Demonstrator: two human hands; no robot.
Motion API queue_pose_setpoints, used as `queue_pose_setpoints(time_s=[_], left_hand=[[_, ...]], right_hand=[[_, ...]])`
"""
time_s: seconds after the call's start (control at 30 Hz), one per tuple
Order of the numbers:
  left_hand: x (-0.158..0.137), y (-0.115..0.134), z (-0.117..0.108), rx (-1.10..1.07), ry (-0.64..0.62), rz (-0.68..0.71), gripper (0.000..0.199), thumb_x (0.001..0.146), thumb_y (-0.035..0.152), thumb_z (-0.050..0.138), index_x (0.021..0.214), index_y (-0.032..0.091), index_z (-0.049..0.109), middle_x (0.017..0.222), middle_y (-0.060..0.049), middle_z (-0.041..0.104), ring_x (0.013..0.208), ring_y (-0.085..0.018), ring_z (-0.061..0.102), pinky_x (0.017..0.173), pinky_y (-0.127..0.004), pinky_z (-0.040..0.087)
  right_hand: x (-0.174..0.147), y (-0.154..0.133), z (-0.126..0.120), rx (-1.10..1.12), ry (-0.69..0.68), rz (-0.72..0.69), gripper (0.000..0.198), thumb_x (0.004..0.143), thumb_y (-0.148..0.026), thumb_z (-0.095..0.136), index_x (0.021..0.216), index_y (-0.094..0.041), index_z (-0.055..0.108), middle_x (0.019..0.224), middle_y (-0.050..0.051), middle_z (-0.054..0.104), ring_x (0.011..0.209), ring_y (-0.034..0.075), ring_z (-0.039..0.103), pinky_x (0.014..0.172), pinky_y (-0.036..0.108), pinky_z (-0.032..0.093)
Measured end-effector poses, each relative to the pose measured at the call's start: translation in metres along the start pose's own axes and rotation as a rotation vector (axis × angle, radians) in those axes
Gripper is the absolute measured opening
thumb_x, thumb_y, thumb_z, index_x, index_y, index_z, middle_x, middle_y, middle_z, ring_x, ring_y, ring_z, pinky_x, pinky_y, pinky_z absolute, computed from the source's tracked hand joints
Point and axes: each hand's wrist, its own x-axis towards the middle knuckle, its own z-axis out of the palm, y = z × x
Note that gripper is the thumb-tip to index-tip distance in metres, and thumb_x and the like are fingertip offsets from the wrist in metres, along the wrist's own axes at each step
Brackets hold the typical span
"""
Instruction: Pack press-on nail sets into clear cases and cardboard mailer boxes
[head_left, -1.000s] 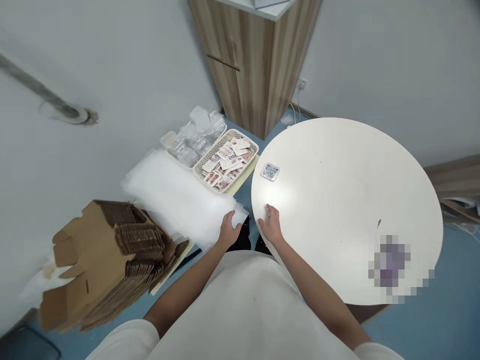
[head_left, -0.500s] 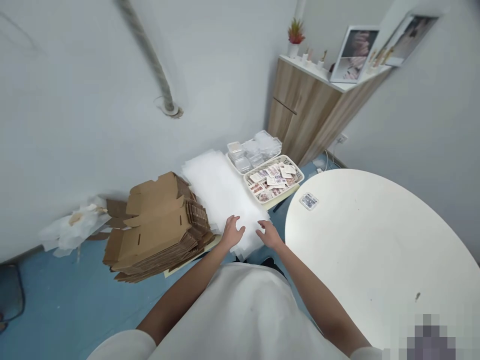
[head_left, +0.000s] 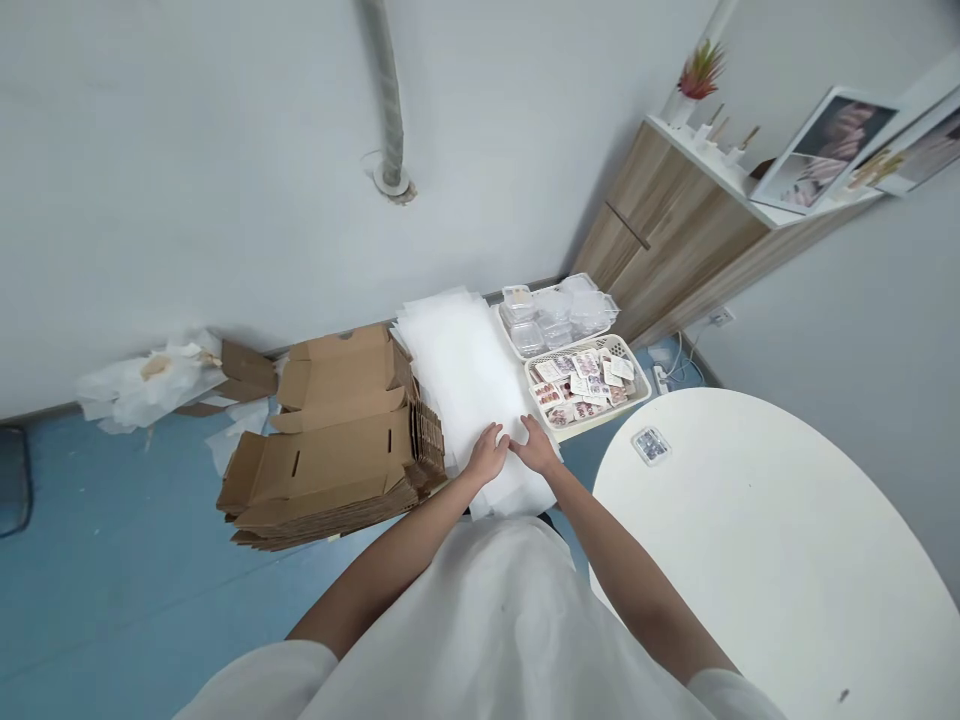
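Over the near part of a stack of white translucent sheets (head_left: 457, 360), my two hands are close together, thumb tips almost meeting. My left hand (head_left: 487, 456) has its fingers loosely bent and apart, with nothing seen in them. Just beside it, my right hand (head_left: 535, 448) has its thumb spread from the fingers and is also without anything visible in it. Whether the fingertips touch the top sheet, I cannot tell. To the left lies a pile of flattened brown cardboard boxes (head_left: 341, 455). A basket of small printed cards (head_left: 641, 385) sits right of the sheets.
Behind the card basket is another basket holding clear plastic cases (head_left: 551, 320). A round white table (head_left: 750, 540) on the right bears a small clear case (head_left: 651, 446). A wooden cabinet (head_left: 682, 210) stands in the corner. Crumpled white wrapping (head_left: 150, 380) lies at the wall, left.
My hands have come closer together above the sheets. The view has turned left, so the boxes, baskets and cabinet appear shifted.
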Motion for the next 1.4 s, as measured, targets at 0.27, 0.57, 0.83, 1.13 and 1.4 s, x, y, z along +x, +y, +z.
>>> queue_pose_setpoints(time_s=[0.27, 0.57, 0.83, 1.13, 1.4], left_hand=[[0.004, -0.013, 0.002, 0.014, 0.058, -0.119, 0.039, 0.078, 0.029, 0.044, 0.112, 0.012, 0.049, 0.126, -0.014, 0.046, 0.121, -0.023, 0.037, 0.102, -0.037, 0.026], [0.018, 0.001, 0.004, -0.308, 0.184, -0.173, 0.024, 0.079, 0.028, 0.038, 0.088, 0.016, 0.058, 0.091, -0.006, 0.063, 0.083, -0.016, 0.057, 0.076, -0.030, 0.044], [0.017, 0.004, -0.001, -0.471, 0.294, -0.279, 0.019, 0.074, 0.031, 0.045, 0.064, 0.016, 0.050, 0.056, 0.004, 0.044, 0.052, -0.008, 0.040, 0.049, -0.019, 0.032], [-0.025, -0.004, 0.005, -0.475, 0.107, -0.110, 0.018, 0.072, 0.032, 0.049, 0.067, 0.015, 0.053, 0.053, 0.006, 0.043, 0.047, -0.007, 0.038, 0.049, -0.020, 0.033], [-0.066, -0.021, 0.017, -0.210, -0.043, -0.043, 0.026, 0.069, 0.028, 0.056, 0.092, 0.015, 0.056, 0.093, -0.007, 0.059, 0.074, -0.013, 0.056, 0.071, -0.029, 0.043]], right_hand=[[0.016, -0.003, 0.012, 0.008, -0.122, -0.009, 0.080, 0.071, -0.035, 0.051, 0.136, -0.008, 0.013, 0.142, 0.015, 0.017, 0.131, 0.023, 0.014, 0.106, 0.038, 0.017], [0.010, -0.021, 0.016, -0.148, -0.284, -0.261, 0.064, 0.072, -0.022, 0.048, 0.132, -0.018, 0.028, 0.143, 0.009, 0.018, 0.132, 0.023, 0.007, 0.104, 0.048, 0.009], [0.016, -0.021, 0.003, 0.151, -0.019, -0.256, 0.052, 0.070, -0.033, 0.055, 0.120, -0.023, 0.042, 0.138, 0.008, 0.026, 0.128, 0.024, 0.023, 0.101, 0.043, 0.025], [0.017, -0.047, -0.015, 0.173, 0.098, -0.251, 0.037, 0.072, -0.029, 0.051, 0.107, -0.020, 0.045, 0.105, 0.006, 0.054, 0.067, 0.013, 0.056, 0.071, 0.033, 0.046], [-0.036, -0.009, -0.021, -0.124, 0.213, -0.306, 0.044, 0.071, -0.010, 0.038, 0.114, -0.019, 0.048, 0.113, 0.008, 0.051, 0.088, 0.017, 0.055, 0.080, 0.033, 0.044]])
